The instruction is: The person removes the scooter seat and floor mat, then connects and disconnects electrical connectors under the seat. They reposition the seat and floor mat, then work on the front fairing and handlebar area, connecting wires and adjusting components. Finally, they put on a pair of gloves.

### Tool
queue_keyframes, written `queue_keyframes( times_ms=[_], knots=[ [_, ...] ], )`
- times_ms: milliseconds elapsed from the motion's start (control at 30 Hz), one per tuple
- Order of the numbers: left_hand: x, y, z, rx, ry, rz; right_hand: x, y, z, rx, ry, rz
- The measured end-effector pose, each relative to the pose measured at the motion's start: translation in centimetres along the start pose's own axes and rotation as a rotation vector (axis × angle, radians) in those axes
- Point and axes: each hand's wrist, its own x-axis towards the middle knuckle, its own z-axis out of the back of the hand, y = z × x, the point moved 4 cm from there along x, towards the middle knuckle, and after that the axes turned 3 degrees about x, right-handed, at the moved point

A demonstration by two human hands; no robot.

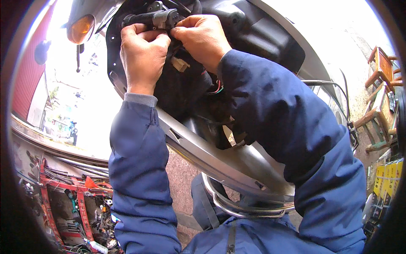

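Note:
At the top centre a black cylindrical part with a grey-black end housing sits among the dark innards of a silver vehicle's body. My left hand is closed on it from below, thumb and fingers bent against its underside. My right hand pinches at the housing's right end; what lies between those fingertips is hidden. A pale tan connector hangs just below my hands, with thin red and green wires lower right.
A silver panel and chrome rail curve beneath my arms. An amber lamp juts out upper left. A red rack of jumbled tools stands lower left. Wooden stools and yellow boxes are at the right.

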Motion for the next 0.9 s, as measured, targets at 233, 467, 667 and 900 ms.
queue_keyframes(
  times_ms=[233,467,667,900],
  knots=[
    [0.17,-0.01,0.14,-0.005,-0.038,-0.027,-0.39,-0.41,0.46,0.081,0.024,-0.072],
    [0.32,0.17,-0.12,-0.002,-0.004,-0.016,-0.48,-0.57,0.48,0.159,0.023,-0.126],
    [0.6,0.24,-0.2,-0.006,0.005,-0.018,-0.05,-0.58,0.31,0.095,0.009,-0.163],
    [0.73,0.49,-0.2,-0.013,-0.013,-0.024,0.03,-0.46,0.28,0.077,-0.025,-0.141]
  ],
)
